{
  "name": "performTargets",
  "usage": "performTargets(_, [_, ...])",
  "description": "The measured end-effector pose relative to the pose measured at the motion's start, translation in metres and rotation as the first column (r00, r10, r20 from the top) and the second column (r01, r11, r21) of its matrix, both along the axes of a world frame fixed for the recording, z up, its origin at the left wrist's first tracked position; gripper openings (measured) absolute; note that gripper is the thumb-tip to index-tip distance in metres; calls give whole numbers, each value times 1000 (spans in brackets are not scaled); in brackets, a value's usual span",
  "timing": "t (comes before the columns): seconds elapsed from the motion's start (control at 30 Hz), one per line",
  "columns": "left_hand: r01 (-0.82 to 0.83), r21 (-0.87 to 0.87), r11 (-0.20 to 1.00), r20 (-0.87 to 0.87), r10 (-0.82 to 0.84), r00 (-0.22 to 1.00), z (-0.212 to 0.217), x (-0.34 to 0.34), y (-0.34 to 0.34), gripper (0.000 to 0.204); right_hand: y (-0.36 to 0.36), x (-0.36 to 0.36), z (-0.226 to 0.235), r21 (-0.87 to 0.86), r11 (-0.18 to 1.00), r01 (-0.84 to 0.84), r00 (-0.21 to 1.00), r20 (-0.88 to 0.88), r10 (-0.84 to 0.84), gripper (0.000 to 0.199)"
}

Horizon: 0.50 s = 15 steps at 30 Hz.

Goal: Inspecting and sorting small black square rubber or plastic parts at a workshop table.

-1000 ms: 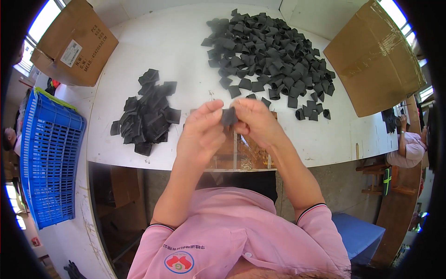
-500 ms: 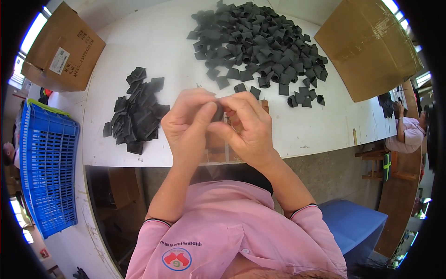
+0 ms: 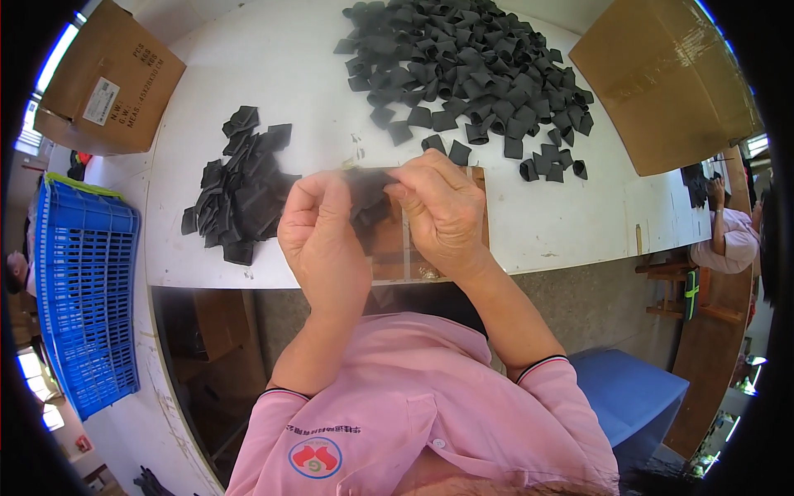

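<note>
A small black fabric piece (image 3: 368, 188), blurred, is stretched between my two hands above the table's front edge. My left hand (image 3: 327, 236) pinches its left end between thumb and fingers. The other end is gripped by the thumb and bent fingers of my right hand (image 3: 440, 211). Under them lies a brown board (image 3: 389, 252) with tape across it. To the left of my left hand is a pile of flat black pieces (image 3: 240, 194). Beyond my right hand spreads a larger heap of black fabric tubes (image 3: 471, 70), with several strays at its near side.
Cardboard boxes stand at the far left (image 3: 107, 78) and far right (image 3: 662, 87) of the white table (image 3: 562, 227). A blue plastic crate (image 3: 87, 298) is at the left side. A blue stool-like block (image 3: 628, 393) sits at my lower right. Another person (image 3: 732, 227) sits at far right.
My hands have drawn apart, pulling the black fabric piece out flat between them. Earlier it was bunched at my fingertips and mostly hidden. The view has shifted slightly.
</note>
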<state>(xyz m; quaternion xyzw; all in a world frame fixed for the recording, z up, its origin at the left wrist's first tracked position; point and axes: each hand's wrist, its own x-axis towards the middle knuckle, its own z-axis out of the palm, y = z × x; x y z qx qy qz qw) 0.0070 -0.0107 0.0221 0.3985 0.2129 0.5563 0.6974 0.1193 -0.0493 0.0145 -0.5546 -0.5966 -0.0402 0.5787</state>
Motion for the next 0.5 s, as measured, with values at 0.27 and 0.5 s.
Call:
performTargets(0.27, [29,-48,998,42,-27,999,2,-2,5,11,-1,10,12,-98,986,-136,989,-78,129,11])
performTargets(0.5, [-19,94,995,-78,27,997,-8,-2,7,11,4,7,6,-46,998,-31,998,51,34,14])
